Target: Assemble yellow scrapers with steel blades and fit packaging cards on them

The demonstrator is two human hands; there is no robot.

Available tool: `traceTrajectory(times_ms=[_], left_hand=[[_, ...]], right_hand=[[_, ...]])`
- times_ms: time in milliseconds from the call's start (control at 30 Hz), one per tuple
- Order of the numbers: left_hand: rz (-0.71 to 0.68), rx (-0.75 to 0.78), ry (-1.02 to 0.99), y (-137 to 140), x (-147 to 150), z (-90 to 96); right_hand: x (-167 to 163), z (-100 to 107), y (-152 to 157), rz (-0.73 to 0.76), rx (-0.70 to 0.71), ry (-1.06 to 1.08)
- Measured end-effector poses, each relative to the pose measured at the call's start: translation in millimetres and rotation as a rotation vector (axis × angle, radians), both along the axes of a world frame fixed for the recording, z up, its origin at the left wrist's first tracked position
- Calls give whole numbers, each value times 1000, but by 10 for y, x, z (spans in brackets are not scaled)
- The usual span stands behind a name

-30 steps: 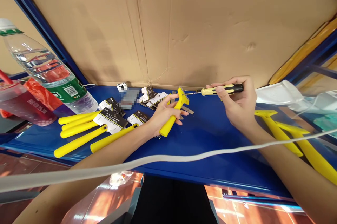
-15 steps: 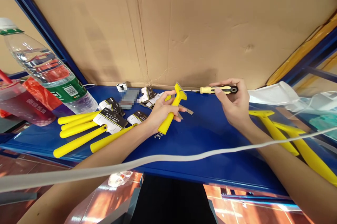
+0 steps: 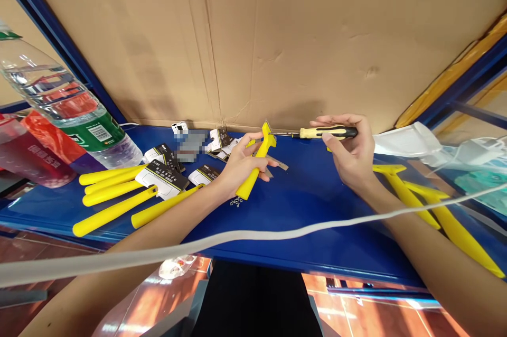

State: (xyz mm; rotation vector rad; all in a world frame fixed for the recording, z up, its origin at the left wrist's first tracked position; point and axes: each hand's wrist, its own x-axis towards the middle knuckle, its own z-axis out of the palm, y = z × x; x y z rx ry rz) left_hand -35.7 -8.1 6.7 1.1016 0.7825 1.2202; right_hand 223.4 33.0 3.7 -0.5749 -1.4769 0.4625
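My left hand [image 3: 241,164] is closed around the handle of a yellow scraper [image 3: 257,167], whose head points up and away from me. In my right hand [image 3: 354,149] lies a yellow-and-black screwdriver [image 3: 328,132], held level between thumb and fingers. Its shaft runs left, and the tip meets the scraper's head; whether it sits in a screw is too small to tell. Small screws [image 3: 236,202] lie on the blue shelf just below the scraper's handle. Flat metal blades [image 3: 282,164] rest on the shelf to the right of my left hand.
Several yellow scrapers with printed cards [image 3: 162,178] lie at the left. More yellow scrapers [image 3: 412,194] lie at the right, near a white tray [image 3: 404,140]. A water bottle [image 3: 79,110] and a red drink cup [image 3: 35,157] stand far left. A white cable [image 3: 273,235] crosses in front of my forearms.
The whole view has shifted slightly, so most things appear a little further left. Both hands keep their holds, with the screwdriver still against the scraper's head.
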Motion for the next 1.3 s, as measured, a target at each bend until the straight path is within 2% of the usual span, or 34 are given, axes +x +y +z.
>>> traceTrajectory(times_ms=[67, 167, 233, 433, 633, 833, 1033, 1200, 1300], left_hand=[[10, -21, 17, -1, 7, -9], [10, -40, 39, -4, 16, -34], [3, -41, 47, -7, 17, -46], [30, -52, 26, 1, 12, -21], [29, -59, 11, 6, 10, -6], [20, -46, 6, 14, 2, -15], [-19, -36, 20, 1, 9, 3], [-3, -5, 19, -6, -5, 37], [31, 2, 5, 16, -39, 49]], right_hand=[[-15, 15, -32, -39, -5, 17], [-3, 4, -38, -206, -17, -35], [10, -2, -28, -253, -26, -69], [-11, 11, -40, -6, -31, -49], [32, -45, -1, -187, -130, -97], [39, -45, 63, -71, -55, -23], [91, -79, 122, -185, -112, -58], [75, -54, 78, -36, -143, -36], [86, -57, 29, 22, -195, -117]])
